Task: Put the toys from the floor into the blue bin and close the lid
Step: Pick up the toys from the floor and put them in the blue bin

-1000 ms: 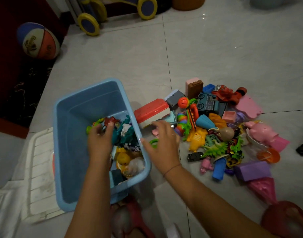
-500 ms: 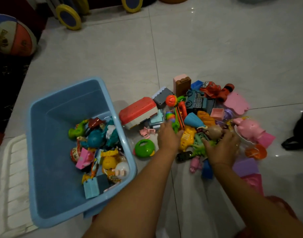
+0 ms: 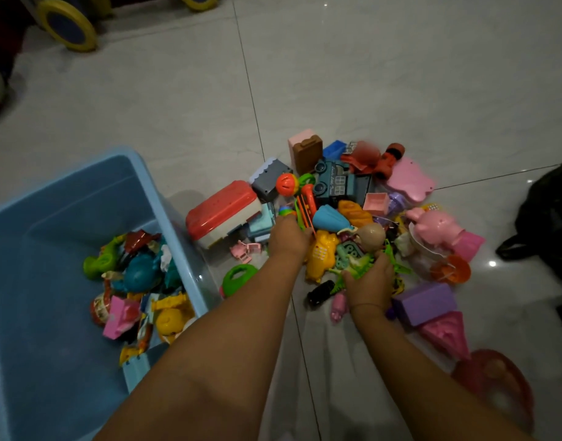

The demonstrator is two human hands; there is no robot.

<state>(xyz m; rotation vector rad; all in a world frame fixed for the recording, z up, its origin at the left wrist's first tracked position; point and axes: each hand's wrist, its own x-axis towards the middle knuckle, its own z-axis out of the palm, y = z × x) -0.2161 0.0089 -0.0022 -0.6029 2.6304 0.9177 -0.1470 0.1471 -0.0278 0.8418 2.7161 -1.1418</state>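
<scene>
- Fingers (image 3: 381, 262) of right hand (image 3: 368, 283) curl round green dinosaur (image 3: 357, 265); left hand (image 3: 289, 240) fingers dip into toy pile (image 3: 333, 186), grip can't tell.
- Open blue bin (image 3: 66, 192) just left of pile; lid not in view.
- Risk: dinosaur spikes snag neighbours and scatter them; handful could drop short of bin.
- Count: one bin, two hands, roughly a dozen toys binned, about thirty loose.

A pale tiled floor (image 3: 384, 74) carries a blue bin (image 3: 50, 218) at lower left, a heap of toys (image 3: 333, 186) just beside it at centre right, a yellow-rimmed wheel (image 3: 68, 28) at upper left, and a dark shape (image 3: 547, 224), possibly a bag, at the right edge
</scene>
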